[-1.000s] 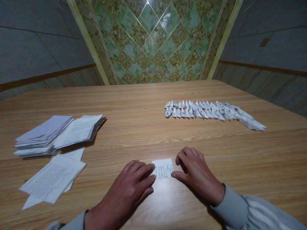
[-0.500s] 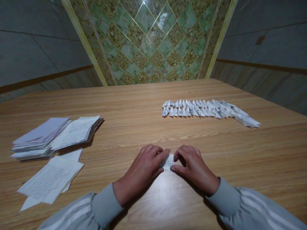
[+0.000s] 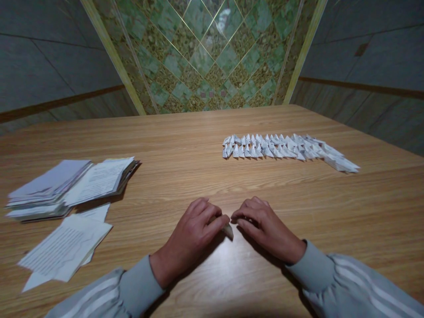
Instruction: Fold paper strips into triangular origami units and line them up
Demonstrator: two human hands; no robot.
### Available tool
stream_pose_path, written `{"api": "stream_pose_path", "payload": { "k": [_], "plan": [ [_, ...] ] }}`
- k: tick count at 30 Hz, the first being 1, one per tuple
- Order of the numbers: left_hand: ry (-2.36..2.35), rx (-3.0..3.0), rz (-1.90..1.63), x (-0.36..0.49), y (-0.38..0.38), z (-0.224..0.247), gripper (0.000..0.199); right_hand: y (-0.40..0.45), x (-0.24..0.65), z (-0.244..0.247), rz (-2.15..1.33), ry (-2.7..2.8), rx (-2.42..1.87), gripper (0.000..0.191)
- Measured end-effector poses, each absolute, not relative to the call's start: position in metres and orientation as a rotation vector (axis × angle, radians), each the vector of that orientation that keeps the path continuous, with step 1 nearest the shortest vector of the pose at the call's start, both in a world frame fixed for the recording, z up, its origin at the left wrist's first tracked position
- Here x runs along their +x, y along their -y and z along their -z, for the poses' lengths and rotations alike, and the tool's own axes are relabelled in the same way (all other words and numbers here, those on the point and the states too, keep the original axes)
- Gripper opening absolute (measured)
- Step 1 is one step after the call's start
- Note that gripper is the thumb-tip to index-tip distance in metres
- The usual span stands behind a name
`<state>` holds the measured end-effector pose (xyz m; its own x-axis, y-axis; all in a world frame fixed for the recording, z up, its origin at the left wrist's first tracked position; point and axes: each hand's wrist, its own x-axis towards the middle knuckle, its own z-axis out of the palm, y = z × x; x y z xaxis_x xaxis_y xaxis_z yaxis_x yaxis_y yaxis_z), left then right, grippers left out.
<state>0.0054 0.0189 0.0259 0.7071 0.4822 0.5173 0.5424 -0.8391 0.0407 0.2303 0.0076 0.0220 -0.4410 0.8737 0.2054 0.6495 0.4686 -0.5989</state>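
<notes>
Wood-grain table, green-brown diamond-patterned wall, grey side walls; pale glare on wood

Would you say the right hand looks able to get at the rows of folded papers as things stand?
Probably yes: I see nothing standing between the right hand and the folded papers farther up the table, though the hand would likely need to stretch forward.
</notes>
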Motion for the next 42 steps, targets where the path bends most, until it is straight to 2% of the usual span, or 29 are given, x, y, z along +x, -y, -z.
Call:
{"api": "stream_pose_path", "payload": {
  "k": [5,15,20,32,35,40,42],
  "plan": [
    [0.788,-2.756,0.826,0.002,-0.017,-0.027,0.024,-0.008,0.227,-0.025,-0.765,2.228,-1.167,0.023],
    [0.736,-2.736,0.915,-0.013,-0.001,-0.024,0.025,-0.010,0.226,-0.023,-0.774,2.186,-1.167,0.017],
    [0.737,-2.813,0.937,-0.017,0.006,-0.020,0.024,-0.010,0.228,-0.016,-0.546,2.116,-1.210,0.018],
    [0.917,-3.102,0.746,-0.014,0.012,-0.008,0.018,0.019,0.211,-0.033,-0.239,2.346,-0.551,0.021],
    [1.007,-3.169,0.707,-0.015,0.012,-0.008,0.015,0.014,0.213,-0.026,-0.231,2.434,-0.748,0.019],
    [1.113,-3.174,0.836,-0.016,0.012,-0.007,0.006,0.008,0.215,-0.019,-0.514,2.447,-1.124,0.015],
    [1.210,-3.154,0.913,-0.016,0.012,-0.006,0.008,0.009,0.215,-0.019,-0.585,2.440,-1.185,0.010]
  ]
}}
